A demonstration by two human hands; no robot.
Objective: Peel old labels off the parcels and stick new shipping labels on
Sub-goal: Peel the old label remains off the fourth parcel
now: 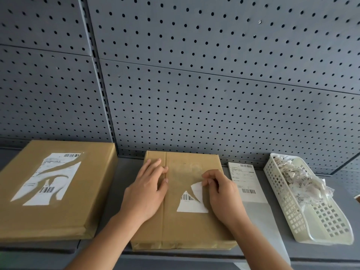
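Observation:
A brown paper parcel point(185, 227) lies in the middle of the grey shelf. A torn white remnant of its old label point(190, 203) with a barcode still sticks to its top. My right hand point(220, 191) pinches a lifted strip of that label between thumb and fingers. Flat on the parcel's left half, over the tape seam, my left hand point(148, 190) presses with straight fingers. A second, larger brown parcel point(81, 195) lies to the left with a partly torn white label point(48, 180). A fresh white shipping label sheet point(245, 180) lies right of the middle parcel.
A white perforated plastic basket point(331, 230) at the right holds several crumpled label scraps point(298, 180). A sheet of glossy backing paper point(263, 217) lies under the new label. A grey pegboard wall point(194, 84) rises behind the shelf point(128, 168).

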